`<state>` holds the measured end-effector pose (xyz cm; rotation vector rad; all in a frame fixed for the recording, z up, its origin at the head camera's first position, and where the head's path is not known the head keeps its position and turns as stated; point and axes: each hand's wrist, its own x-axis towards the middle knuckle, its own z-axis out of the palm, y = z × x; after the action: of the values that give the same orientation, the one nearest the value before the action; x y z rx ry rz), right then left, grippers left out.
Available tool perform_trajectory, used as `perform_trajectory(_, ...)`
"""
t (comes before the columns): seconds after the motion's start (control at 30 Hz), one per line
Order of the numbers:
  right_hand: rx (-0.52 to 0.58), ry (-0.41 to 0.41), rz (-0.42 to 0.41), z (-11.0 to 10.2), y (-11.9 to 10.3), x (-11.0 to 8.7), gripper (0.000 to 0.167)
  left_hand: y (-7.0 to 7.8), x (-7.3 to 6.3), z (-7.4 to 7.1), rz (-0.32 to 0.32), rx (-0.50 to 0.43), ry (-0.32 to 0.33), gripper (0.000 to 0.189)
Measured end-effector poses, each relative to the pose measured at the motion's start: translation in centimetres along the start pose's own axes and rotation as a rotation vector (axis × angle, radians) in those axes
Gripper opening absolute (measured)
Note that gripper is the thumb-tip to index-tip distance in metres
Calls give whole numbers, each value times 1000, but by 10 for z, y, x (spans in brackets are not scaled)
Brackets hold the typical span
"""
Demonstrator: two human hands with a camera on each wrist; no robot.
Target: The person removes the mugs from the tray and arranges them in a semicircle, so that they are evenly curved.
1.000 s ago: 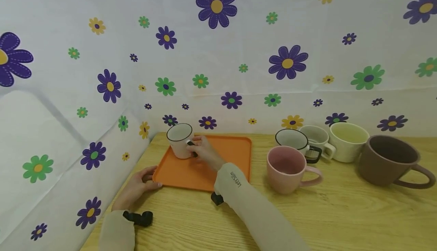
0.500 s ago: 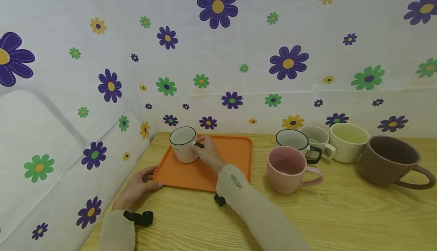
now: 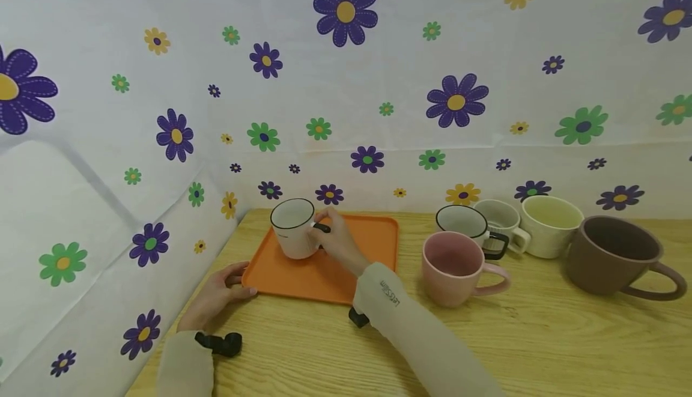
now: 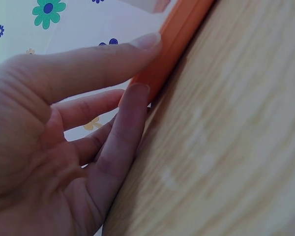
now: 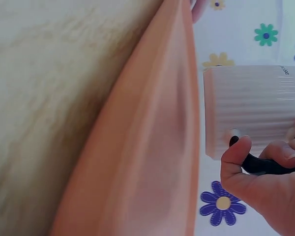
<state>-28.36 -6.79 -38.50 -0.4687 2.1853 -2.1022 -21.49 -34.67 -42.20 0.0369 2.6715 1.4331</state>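
In the head view, my right hand [image 3: 339,238] holds the black handle of a white mug [image 3: 294,238] with a dark rim. The mug is upright at the back left of an orange tray [image 3: 303,283]; whether its base touches the tray, I cannot tell. Ribbed sides show on the mug [image 5: 255,105] in the right wrist view, with fingers curled round its handle. My left hand [image 3: 216,295] is at the tray's front left corner. From the left wrist view, its thumb [image 4: 113,64] and fingers pinch the tray's edge [image 4: 169,49], close above the table.
Right of the tray stand a pink mug [image 3: 451,271], another white mug with a black handle [image 3: 462,224], a grey cup [image 3: 497,220], a cream cup [image 3: 548,229] and a large brown mug [image 3: 608,259]. Flowered cloth [image 3: 400,66] rises behind and left of the wooden table [image 3: 292,343].
My right hand and the white mug have shifted a little to the right and slightly toward me over the tray. My left hand has stayed at the tray's corner.
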Motion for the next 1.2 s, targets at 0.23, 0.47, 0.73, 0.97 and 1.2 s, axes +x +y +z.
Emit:
perform_trajectory(0.23, 21, 2, 19, -5, -14, -11, 20, -2, 1, 0, -7, 1, 2, 76)
perform_trajectory(0.47, 13, -5, 14, -7, -27, -18, 20, -2, 0, -4, 2, 8, 4, 76)
perform_trajectory(0.73, -14, -6, 3, -19, -39, -31, 20, -4, 1, 0, 15, 0, 6, 75)
perform_trajectory(0.97, 46, -9, 23, -30, -50, -39, 15, -4, 0, 0, 16, -19, 7, 75)
perform_trajectory(1.2, 46, 23, 42, -43, -58, -44, 15, -3, 1, 1, 12, -31, 0, 74)
